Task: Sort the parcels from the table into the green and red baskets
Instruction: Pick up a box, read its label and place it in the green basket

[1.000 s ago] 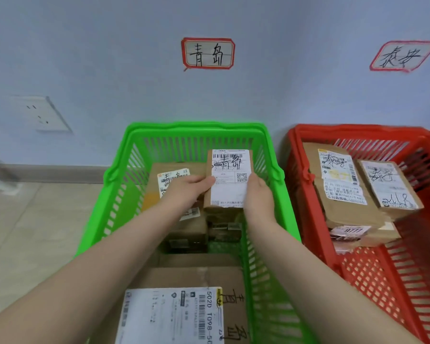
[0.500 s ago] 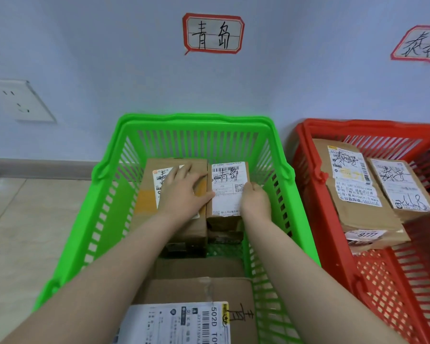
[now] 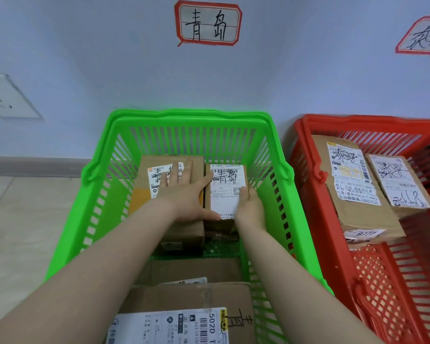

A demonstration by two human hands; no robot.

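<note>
The green basket stands on the floor against the wall, the red basket to its right. A small brown parcel with a white label sits deep in the green basket, right beside a larger brown box. My left hand lies flat on that larger box with fingers straight, its thumb against the small parcel's left edge. My right hand grips the small parcel's lower right side, thumb on the label. The fingers behind it are hidden.
A large labelled box fills the green basket's near end. Two labelled parcels lie in the red basket. Handwritten signs hang above each basket. A wall socket is at the left.
The small parcel went down from above the basket to a spot beside the larger box. My left hand shifted from the parcel's side onto the larger box's top.
</note>
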